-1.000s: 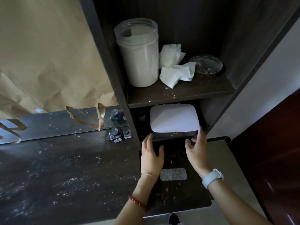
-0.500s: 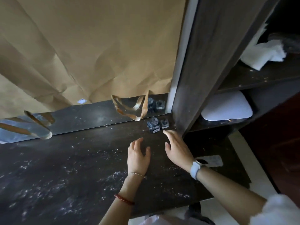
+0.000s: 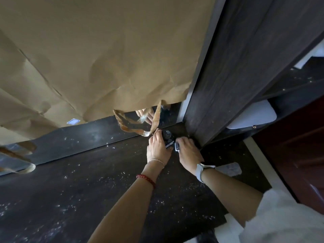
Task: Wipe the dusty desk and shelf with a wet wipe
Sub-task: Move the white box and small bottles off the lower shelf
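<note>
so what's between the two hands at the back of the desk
In the head view, two small dark glass bottles sit between the left hand and the right hand: one by the left fingertips, the other mostly hidden by the right hand. The dusty desk lies beneath.

Your bare left hand (image 3: 157,148) shows a thin gold-toned chain bracelet (image 3: 157,161) and, toward 6 o'clock, a red beaded bracelet (image 3: 146,179), while your right hand (image 3: 188,151) wears a pale grey smartwatch band (image 3: 201,170) and a fluffy white sleeve (image 3: 280,216) at 4 o'clock.
</note>
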Action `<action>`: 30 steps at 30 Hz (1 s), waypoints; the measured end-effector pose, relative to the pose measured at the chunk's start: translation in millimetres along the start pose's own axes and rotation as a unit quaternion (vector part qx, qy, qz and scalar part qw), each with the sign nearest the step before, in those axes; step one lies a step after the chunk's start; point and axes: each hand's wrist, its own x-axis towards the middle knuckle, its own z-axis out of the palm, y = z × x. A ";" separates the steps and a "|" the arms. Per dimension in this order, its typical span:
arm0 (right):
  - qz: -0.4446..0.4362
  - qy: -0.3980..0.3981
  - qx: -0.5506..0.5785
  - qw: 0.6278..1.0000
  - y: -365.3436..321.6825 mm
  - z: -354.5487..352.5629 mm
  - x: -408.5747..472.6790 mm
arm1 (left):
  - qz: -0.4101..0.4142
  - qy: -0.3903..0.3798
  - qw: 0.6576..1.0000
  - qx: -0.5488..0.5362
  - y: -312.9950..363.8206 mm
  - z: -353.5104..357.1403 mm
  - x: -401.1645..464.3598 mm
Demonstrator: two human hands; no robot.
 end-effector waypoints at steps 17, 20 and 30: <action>0.018 0.057 0.224 0.973 46.5 -39.6 -100.7 | 0.004 0.165 0.976 -0.145 20.6 5.3 -94.6; 0.029 0.094 0.265 0.959 63.8 -61.0 -112.4 | 0.050 0.162 0.975 -0.144 41.6 5.1 -109.6; 0.040 0.214 0.329 0.919 135.8 -126.8 -109.6 | 0.164 0.102 0.971 -0.141 152.1 35.6 -116.2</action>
